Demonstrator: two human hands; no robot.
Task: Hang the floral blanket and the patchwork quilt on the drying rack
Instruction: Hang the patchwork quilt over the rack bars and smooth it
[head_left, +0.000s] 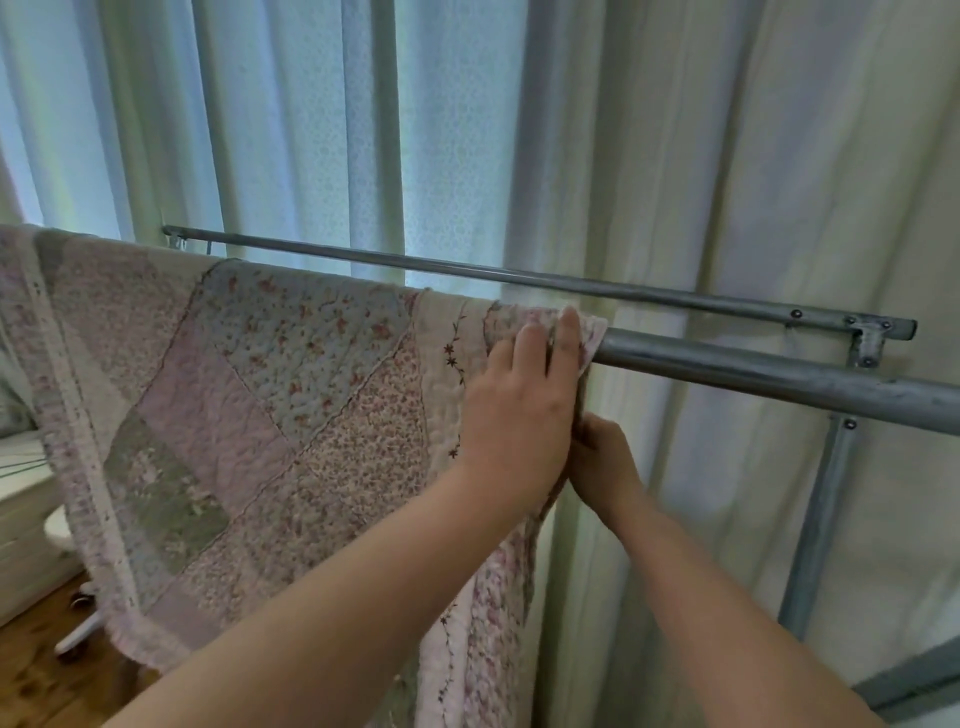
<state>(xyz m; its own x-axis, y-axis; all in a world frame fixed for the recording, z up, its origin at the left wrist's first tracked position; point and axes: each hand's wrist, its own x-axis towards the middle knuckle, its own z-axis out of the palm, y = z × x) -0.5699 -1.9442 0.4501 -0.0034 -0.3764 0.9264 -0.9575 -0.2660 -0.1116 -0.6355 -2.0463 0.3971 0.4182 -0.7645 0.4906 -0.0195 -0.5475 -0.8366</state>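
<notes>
The patchwork quilt (249, 415), in pale pink, blue and green floral patches, hangs draped over the near metal bar of the drying rack (779, 376). My left hand (524, 400) lies flat on the quilt's right edge, fingers straight and reaching up to the bar. My right hand (605, 462) sits just below and behind it, fingers curled round the quilt's right hem. The floral blanket is not in view.
A thinner second rack bar (467, 273) runs parallel behind the near one. The rack's upright post (815, 530) stands at the right. Pale curtains (467, 130) fill the background. A white chair base (78, 634) stands on the wooden floor at lower left.
</notes>
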